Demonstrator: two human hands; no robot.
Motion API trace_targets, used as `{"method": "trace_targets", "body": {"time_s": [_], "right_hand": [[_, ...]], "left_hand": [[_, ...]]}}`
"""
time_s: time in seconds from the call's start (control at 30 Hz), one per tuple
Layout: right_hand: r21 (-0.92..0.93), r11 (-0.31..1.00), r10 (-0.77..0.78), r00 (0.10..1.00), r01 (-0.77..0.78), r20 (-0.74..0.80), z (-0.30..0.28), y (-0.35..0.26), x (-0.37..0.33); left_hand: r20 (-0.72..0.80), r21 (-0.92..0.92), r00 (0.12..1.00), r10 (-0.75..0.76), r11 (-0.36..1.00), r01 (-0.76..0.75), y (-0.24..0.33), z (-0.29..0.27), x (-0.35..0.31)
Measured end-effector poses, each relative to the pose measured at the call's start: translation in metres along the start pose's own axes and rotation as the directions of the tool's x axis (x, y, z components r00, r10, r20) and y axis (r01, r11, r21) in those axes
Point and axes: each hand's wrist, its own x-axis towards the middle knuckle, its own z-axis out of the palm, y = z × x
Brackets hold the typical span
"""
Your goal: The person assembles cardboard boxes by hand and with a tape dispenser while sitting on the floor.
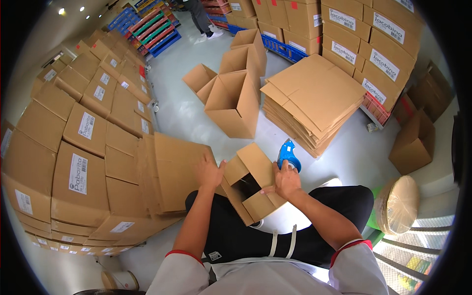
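Observation:
A small brown carton [235,196] sits between my thighs, its top flaps partly folded in around a dark gap. My left hand [210,173] is at the carton's left edge, fingers stretched out and slightly smeared, thumb by the rim. In my right hand [287,182] is a blue tape dispenser [289,156], its head pointing away from me. The right thumb reaches onto the carton's near right flap. A flat cardboard panel [179,169] stands just left of my left hand.
Several open cartons [231,110] stand ahead on the grey floor. A tall pile of flattened cartons [319,93] lies ahead right. Stacked sealed boxes [81,169] wall the left; more boxes [339,22] rise at the back right. A person's legs [199,17] show far off.

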Motion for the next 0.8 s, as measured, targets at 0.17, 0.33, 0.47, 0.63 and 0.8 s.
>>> {"method": "trace_targets", "body": {"time_s": [0.17,0.33,0.47,0.63,0.8], "right_hand": [[-0.181,0.981,-0.08,0.996,0.073,-0.032,0.012,0.006,0.007],[-0.172,0.972,-0.166,0.986,0.16,-0.019,0.018,-0.01,0.003],[-0.107,0.989,-0.103,0.994,0.106,0.035,0.005,-0.003,0.004],[0.481,0.874,0.087,0.996,-0.067,-0.019,0.034,0.051,0.033],[0.957,0.288,0.201,0.979,-0.014,-0.046,-0.027,0.055,0.041]], "left_hand": [[0.024,-0.326,0.999,-0.047,0.944,0.052,0.047,0.031,-0.003],[0.106,-0.203,0.986,-0.127,0.968,0.147,0.048,0.081,-0.014],[0.397,-0.538,0.918,0.02,0.815,0.215,0.019,0.076,-0.001],[0.373,-0.496,0.888,0.27,0.866,-0.055,-0.003,0.067,0.003],[0.295,-0.514,0.948,0.12,0.856,0.052,0.001,0.071,-0.002]]}}
